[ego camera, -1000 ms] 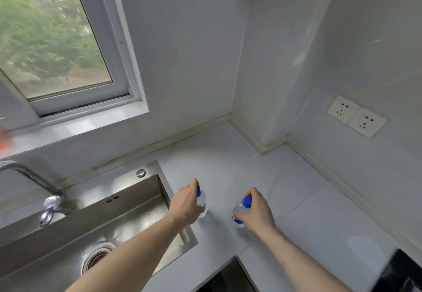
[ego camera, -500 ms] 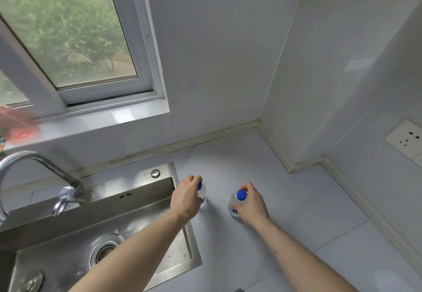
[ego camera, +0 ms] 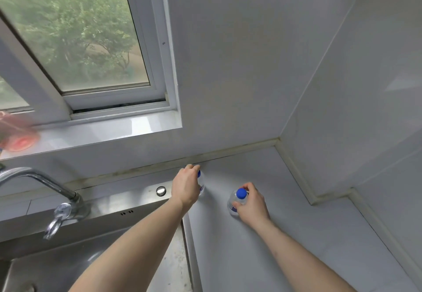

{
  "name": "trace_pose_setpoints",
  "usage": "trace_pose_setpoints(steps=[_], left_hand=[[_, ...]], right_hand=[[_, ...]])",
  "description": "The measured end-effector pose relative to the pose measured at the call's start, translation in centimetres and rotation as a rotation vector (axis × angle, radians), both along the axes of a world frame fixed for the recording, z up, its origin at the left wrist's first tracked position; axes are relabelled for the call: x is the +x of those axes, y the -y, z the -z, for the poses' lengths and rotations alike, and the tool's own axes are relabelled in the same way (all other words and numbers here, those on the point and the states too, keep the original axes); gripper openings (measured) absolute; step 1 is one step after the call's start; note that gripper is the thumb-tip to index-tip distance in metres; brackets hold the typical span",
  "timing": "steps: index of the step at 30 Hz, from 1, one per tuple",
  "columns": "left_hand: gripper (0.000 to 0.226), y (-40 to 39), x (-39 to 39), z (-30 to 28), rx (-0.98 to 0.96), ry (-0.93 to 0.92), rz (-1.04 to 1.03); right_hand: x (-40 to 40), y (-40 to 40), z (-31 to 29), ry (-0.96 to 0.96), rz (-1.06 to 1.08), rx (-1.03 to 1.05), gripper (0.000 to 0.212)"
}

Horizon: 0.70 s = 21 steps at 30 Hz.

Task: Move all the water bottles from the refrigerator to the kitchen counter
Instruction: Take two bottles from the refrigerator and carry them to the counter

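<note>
Two clear water bottles with blue caps stand upright on the pale grey kitchen counter. My left hand grips the left bottle near the back wall and hides most of it; only a sliver of cap and body shows. My right hand holds the right bottle from its right side, with fingers curled round the neck below the blue cap. The refrigerator is out of view.
A steel sink with a curved tap lies left of the bottles, its rim right beside the left bottle. A window sill above holds a blurred red object. Walls close the counter at the back and right corner.
The view has swung left and closer. My left hand has carried its bottle farther back toward the wall. The right hand stays on its bottle on the counter.
</note>
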<state>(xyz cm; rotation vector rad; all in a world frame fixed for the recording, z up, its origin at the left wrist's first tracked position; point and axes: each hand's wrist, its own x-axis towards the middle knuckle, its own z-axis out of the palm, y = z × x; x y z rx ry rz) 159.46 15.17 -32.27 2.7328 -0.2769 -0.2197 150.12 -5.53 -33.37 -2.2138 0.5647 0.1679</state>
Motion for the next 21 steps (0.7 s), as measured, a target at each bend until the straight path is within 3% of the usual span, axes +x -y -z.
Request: trace_pose_setpoints(steps=[21], left_hand=[[0.046, -0.5, 7.7, 1.2, -0.046, 0.066, -0.062]], right_hand=[[14.0, -2.9, 0.9, 0.029, -0.013, 0.045, 0.041]])
